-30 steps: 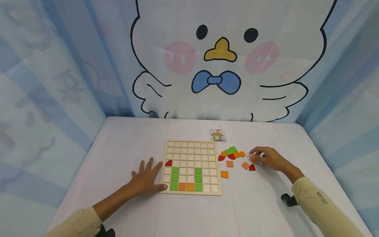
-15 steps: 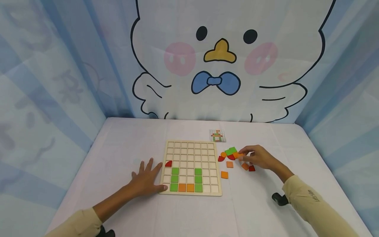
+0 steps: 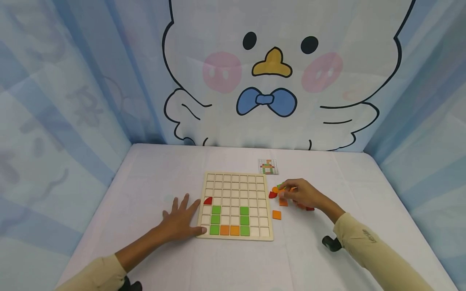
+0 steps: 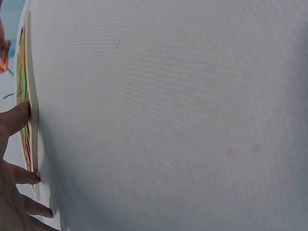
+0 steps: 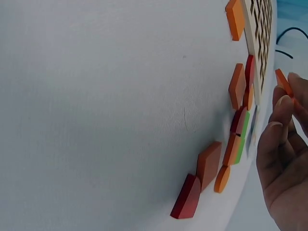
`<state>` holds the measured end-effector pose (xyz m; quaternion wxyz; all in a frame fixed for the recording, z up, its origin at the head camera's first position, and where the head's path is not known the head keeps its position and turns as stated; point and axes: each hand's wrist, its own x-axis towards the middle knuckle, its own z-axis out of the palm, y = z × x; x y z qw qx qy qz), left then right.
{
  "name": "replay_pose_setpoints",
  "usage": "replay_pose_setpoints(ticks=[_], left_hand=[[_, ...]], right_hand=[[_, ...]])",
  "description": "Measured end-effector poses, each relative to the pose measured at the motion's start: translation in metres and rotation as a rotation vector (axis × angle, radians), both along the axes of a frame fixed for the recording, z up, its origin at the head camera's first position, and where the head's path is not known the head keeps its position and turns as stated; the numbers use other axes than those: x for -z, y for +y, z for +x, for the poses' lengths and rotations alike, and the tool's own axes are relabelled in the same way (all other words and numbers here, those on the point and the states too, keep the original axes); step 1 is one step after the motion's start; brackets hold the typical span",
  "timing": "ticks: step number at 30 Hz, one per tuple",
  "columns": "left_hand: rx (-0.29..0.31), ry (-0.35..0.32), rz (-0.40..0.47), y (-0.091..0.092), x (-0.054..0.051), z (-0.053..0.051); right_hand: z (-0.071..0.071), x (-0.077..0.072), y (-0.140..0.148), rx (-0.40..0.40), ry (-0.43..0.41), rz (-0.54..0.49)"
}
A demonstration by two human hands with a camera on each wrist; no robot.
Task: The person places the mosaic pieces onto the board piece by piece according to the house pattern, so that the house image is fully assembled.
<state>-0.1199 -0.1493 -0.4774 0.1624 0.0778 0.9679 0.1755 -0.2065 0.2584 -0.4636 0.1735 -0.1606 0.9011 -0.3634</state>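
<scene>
My right hand (image 3: 303,193) pinches an orange square tile (image 5: 283,82) between thumb and fingertips, lifted over a cluster of loose tiles. My left hand (image 3: 178,222) lies with fingers spread at the left edge of a wooden grid board (image 3: 234,186), its thumb on the lower-left corner. On the board, green tiles (image 3: 215,219) form two columns, with two orange tiles (image 3: 224,230) between them in the bottom row. A red quarter-round tile (image 3: 208,201) sits in the leftmost column. The right hand hides part of the cluster in the head view.
Right of the board lie loose pieces: an orange square (image 3: 276,215), a red quarter-round piece (image 5: 186,197), an orange round piece (image 5: 222,179) and several others. A small pattern card (image 3: 268,166) lies behind the board's right corner. Printed curtains (image 3: 273,129) surround the white table.
My right hand has moved left from the far right tiles toward the board, carrying the orange tile. The left hand and the tiles on the board have stayed put.
</scene>
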Motion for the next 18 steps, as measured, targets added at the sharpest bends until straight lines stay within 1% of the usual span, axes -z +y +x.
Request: replay_pose_setpoints(ticks=[3,4,8,10,11,14,18], left_hand=[[0.002,-0.001,-0.004,0.0,0.0,0.0],[0.003,-0.001,-0.005,0.0,0.0,0.0],[0.002,0.009,-0.01,0.0,0.0,0.001],[0.001,0.015,-0.008,0.0,0.0,0.002],[0.001,0.017,-0.007,0.0,0.0,0.002],[0.003,0.016,-0.006,0.0,0.0,0.001],[0.001,0.015,-0.006,0.0,0.0,0.001]], right_hand=[[0.001,-0.001,-0.01,-0.011,-0.028,-0.025],[0.003,-0.005,-0.016,-0.016,-0.045,-0.043],[0.001,-0.002,-0.031,-0.066,-0.08,-0.112],[0.001,-0.002,-0.04,-0.099,-0.072,-0.128],[0.0,0.002,-0.042,-0.117,-0.058,-0.125],[0.001,0.002,-0.057,-0.171,-0.029,-0.124],[0.002,0.005,-0.078,-0.228,-0.025,-0.123]])
